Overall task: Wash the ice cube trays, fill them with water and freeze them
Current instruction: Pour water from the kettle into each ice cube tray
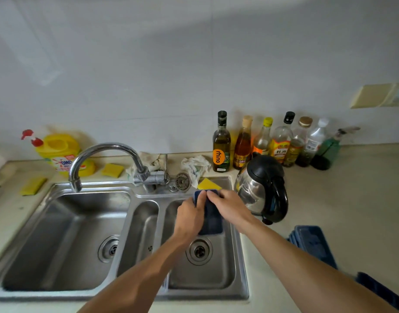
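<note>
Head view: in the centre of the frame both hands hold one dark blue ice cube tray (211, 219) lengthwise above the right basin (225, 274) of the steel sink. The left hand (189, 219) wraps its curled fingers round the tray's left long edge. The right hand (230, 206) pinches the far end, fingertips bent over the rim. Neither hand is spread wide.

A yellow sponge (208, 184) lies just beyond the tray on the sink's back ledge, touching or nearly touching its far end. The tap (108, 146), at centre left, has its spout over the left basin, and no water can be seen running. More blue trays (311, 242) sit stacked on the counter at lower right, with another one (379, 290) near the frame's corner. The yellow detergent jug (63, 152) stands at the left, well apart from the hands.

This looks like the washing step, early in the task. To do it well, the left hand should probably keep a firm grip while the right frees itself for the sponge. The tray and the spout also need to come together over one basin. Work each cell in turn, tilt the tray so suds drain, and keep rinsed trays apart from the stack. A wet tray may slip, so hold it low over the basin.
</note>
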A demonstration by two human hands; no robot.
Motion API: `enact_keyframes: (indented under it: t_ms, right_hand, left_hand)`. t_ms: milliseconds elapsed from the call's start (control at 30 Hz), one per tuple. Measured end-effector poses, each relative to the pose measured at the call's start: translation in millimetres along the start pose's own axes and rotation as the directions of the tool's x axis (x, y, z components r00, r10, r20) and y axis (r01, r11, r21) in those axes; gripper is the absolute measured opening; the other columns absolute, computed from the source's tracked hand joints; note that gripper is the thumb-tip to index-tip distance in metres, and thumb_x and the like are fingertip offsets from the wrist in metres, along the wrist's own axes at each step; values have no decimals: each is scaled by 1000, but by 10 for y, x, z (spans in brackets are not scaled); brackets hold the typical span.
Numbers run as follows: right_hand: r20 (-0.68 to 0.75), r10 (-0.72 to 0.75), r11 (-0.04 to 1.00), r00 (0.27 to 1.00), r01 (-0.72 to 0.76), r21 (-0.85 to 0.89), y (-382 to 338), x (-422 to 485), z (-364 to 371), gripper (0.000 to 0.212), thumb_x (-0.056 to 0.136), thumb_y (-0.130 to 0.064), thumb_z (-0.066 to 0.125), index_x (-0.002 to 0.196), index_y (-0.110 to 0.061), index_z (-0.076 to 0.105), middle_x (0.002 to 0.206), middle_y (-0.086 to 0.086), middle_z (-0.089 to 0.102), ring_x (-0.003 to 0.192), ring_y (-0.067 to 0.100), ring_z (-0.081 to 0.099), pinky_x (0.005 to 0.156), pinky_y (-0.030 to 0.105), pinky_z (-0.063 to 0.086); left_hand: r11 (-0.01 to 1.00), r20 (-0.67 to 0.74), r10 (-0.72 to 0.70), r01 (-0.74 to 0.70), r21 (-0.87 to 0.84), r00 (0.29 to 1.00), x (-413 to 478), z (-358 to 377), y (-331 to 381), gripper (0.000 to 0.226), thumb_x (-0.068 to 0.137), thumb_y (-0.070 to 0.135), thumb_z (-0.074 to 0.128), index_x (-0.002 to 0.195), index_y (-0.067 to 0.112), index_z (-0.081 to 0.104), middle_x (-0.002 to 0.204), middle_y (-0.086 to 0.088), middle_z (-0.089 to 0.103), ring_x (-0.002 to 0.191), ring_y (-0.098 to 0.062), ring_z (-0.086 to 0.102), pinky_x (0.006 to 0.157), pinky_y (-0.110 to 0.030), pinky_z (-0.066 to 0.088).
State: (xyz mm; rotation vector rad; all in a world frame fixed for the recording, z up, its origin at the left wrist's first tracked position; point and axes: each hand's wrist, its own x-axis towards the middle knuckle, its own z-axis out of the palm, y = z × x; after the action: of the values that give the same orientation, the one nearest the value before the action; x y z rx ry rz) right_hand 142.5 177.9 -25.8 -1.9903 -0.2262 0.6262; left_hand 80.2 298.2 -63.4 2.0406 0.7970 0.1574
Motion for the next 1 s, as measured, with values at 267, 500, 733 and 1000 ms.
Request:
enact_keyframes:
  t_ms: [267, 500, 733, 1000]
  right_hand:
    - [48, -51, 984, 998, 42, 173, -95, 20, 12, 33, 98, -42, 63, 108, -11, 71, 104, 12, 75, 98, 26, 72, 83, 49, 61]
    - [280, -72, 991, 957, 37, 126, -46, -38, -47, 32, 94, -18, 70, 124, -21, 62, 117, 9, 72, 105, 22, 69, 90, 42, 55]
    - [235, -110, 989, 966, 82, 126, -76, -36, 40, 46, 88, -5, 72, 131, -17, 60, 118, 3, 74, 110, 18, 70, 104, 45, 52]
    - [226, 26, 992, 974, -53, 113, 29, -122, 219, 25, 90, -3, 69, 116, -6, 67, 105, 13, 74, 94, 27, 71, 80, 29, 58]
  left_hand:
    - [982, -11, 160, -158, 103, 987, 118, -190, 68, 45, 103, 54, 41, 67, 27, 51, 65, 14, 56, 59, 1, 54, 48, -13, 39]
    - [955, -74, 287, -279, 106, 955, 363, -419, 109, 49, 99, 61, 35, 90, 19, 58, 80, 2, 65, 75, -21, 63, 64, -32, 48]
    - [925, -51, 373, -366, 102, 927, 413, -511, 112, 58, 91, 74, 26, 93, 25, 58, 73, 13, 61, 66, -2, 61, 51, -12, 41]
    - [996, 176, 66, -76, 52, 982, 531, -406, -181, 52, 102, 57, 38, 81, 16, 62, 81, -4, 69, 72, -19, 65, 56, -21, 48]
